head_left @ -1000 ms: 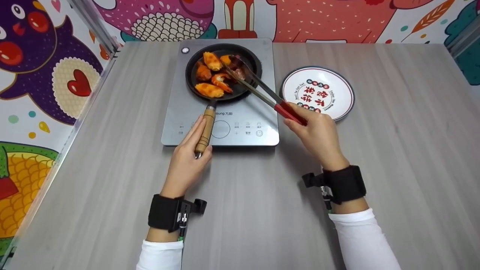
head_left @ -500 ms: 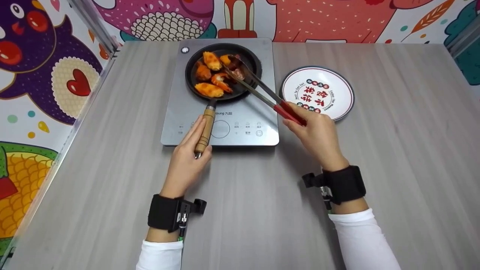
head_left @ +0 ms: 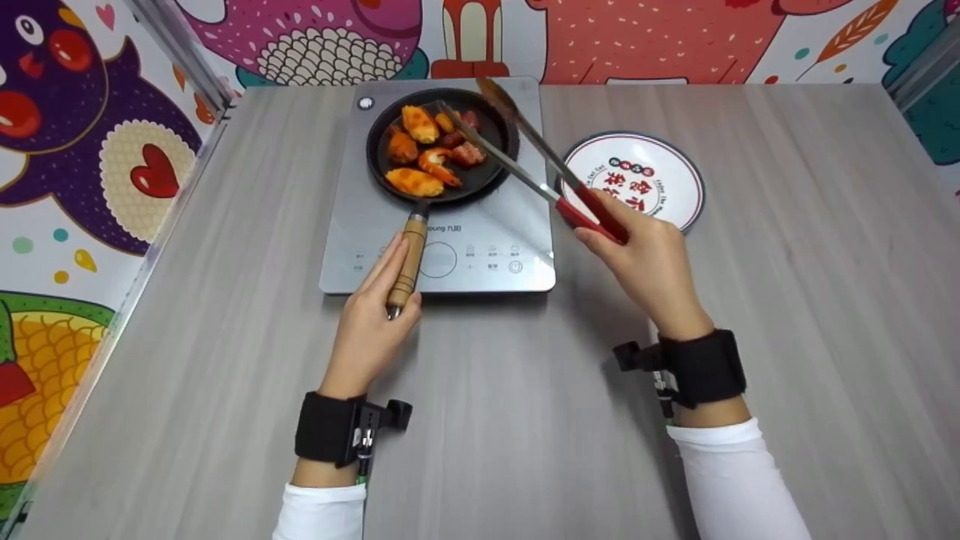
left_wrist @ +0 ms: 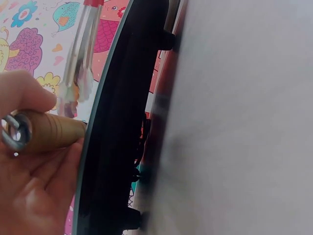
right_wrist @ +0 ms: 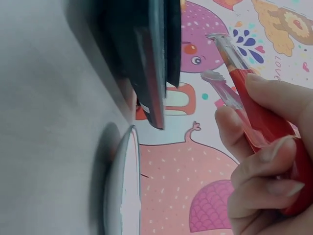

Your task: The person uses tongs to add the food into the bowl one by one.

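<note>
My left hand [head_left: 371, 322] holds the wooden handle [head_left: 409, 259] of a black frying pan [head_left: 491, 180]. In the left wrist view the thumb lies on one side of that handle [left_wrist: 54, 132] and fingers on the other. Red-handled metal tongs [head_left: 559, 169] are gripped by my right hand [head_left: 652, 259], their arms spread apart above the pan with nothing between the tips. The pan contains orange-yellow pieces resembling chicken wings [head_left: 415, 182], a curled shrimp [head_left: 436, 163] and reddish-brown meat pieces [head_left: 469, 154]. Fingers wrap the red tong handles [right_wrist: 266, 117] in the right wrist view.
Beneath the pan is a silver induction cooker [head_left: 360, 232] with a touch panel on its near part. A white plate [head_left: 675, 180] with red lettering stands to its right, partly under the right hand. A patterned wall [head_left: 660, 37] borders the grey table [head_left: 810, 262].
The right hand has moved slightly right. The tongs have lifted off the meat pieces and spread wider, leaving those pieces in the pan. The left hand keeps its hold on the handle.
</note>
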A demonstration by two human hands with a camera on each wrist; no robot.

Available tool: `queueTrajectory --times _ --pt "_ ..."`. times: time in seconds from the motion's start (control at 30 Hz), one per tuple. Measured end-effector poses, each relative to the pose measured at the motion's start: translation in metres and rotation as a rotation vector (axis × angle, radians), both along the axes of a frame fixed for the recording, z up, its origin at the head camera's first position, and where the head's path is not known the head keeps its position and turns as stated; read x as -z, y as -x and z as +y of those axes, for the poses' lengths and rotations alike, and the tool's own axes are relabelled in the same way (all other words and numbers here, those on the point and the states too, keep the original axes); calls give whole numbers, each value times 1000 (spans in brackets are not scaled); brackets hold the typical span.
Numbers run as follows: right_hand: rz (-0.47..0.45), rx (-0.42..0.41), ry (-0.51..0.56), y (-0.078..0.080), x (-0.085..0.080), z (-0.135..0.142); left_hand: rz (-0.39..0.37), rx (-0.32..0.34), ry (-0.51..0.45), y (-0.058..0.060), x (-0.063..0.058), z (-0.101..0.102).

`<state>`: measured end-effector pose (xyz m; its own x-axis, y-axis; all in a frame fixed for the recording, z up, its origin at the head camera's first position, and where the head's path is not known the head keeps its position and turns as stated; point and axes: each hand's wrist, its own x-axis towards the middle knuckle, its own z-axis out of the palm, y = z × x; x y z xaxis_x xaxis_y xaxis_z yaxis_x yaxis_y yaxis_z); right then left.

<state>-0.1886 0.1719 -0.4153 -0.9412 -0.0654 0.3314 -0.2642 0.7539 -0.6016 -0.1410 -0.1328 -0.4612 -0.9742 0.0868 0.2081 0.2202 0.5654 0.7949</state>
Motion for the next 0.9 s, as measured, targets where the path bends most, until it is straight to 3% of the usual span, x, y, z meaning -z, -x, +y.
queueTrajectory --times 0.4,0.63,0.9 --pt "-81 88 58 -27 -13 40 3 15 -13 3 -3 3" --pt "-242 171 77 -51 -4 78 13 18 1 3 -1 2" --pt "-426 155 27 -70 0 115 -7 1 -12 -1 0 -1"
